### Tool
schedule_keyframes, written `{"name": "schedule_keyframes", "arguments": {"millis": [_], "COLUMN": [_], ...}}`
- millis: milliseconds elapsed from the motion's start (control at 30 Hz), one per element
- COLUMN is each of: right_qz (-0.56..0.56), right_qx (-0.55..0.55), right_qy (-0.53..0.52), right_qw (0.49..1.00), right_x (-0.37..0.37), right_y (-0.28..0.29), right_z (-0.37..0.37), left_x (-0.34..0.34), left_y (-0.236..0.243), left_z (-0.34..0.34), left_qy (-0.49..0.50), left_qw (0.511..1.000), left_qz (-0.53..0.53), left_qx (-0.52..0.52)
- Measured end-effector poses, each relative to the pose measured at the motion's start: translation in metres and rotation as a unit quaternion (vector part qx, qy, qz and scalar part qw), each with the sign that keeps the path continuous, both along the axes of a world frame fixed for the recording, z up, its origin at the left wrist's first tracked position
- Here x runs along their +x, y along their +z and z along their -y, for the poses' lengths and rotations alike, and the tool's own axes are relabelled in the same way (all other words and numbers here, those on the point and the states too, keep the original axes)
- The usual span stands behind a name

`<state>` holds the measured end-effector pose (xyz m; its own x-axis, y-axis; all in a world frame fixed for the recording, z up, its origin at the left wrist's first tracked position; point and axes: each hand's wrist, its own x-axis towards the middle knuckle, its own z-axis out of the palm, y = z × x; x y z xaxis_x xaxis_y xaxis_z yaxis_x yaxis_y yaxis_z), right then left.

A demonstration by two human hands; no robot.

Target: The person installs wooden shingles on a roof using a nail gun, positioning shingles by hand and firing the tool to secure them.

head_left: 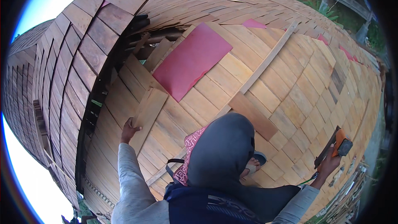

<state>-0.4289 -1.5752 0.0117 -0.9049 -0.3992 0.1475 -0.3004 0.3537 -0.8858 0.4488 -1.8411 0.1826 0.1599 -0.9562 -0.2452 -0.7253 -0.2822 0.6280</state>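
My left hand (130,132) grips the left edge of a pale wooden shingle (151,114), its thumb along the edge. The shingle lies over the shingled roof slope, close to the dark gap on the left. Out to the right, my right hand (328,161) is closed around an orange and black nail gun (342,142). Its long dark magazine points down-left, and a thin green line shows near my wrist. The tool is held apart from the shingle. A red sheet (192,60) lies just beyond the shingle.
A long wooden batten (269,58) runs diagonally across the slope. One loose brown shingle (253,116) rests beside it, near my bent knee (224,149). At left rises another shingled roof section (97,41) with a dark open edge. Timber scraps (346,199) lie below at right.
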Motion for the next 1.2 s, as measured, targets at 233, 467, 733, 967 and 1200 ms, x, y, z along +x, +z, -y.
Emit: {"name": "schedule_keyframes", "arguments": {"millis": [233, 467, 733, 967, 1200], "right_qz": [-0.029, -0.109, -0.233, -0.064, -0.079], "right_qx": [-0.002, -0.069, -0.018, 0.071, 0.021], "right_qy": [0.094, 0.121, 0.112, 0.11, 0.079], "right_qw": [0.995, 0.984, 0.966, 0.989, 0.994], "right_x": [0.026, 0.053, 0.061, 0.093, 0.078], "right_y": [0.025, 0.045, 0.056, 0.078, 0.071], "right_z": [0.067, 0.095, 0.073, 0.039, 0.015], "left_x": [0.021, 0.009, -0.008, 0.0, -0.034], "left_y": [-0.031, -0.047, -0.039, -0.037, -0.065], "left_z": [-0.058, -0.066, -0.077, -0.081, -0.141], "left_qy": [0.019, -0.036, 0.06, 0.057, -0.086], "left_qw": [0.958, 0.859, 0.849, 0.873, 0.868], "left_qz": [0.269, 0.414, 0.454, 0.396, 0.385], "left_qx": [-0.102, -0.299, -0.265, -0.278, -0.301]}}
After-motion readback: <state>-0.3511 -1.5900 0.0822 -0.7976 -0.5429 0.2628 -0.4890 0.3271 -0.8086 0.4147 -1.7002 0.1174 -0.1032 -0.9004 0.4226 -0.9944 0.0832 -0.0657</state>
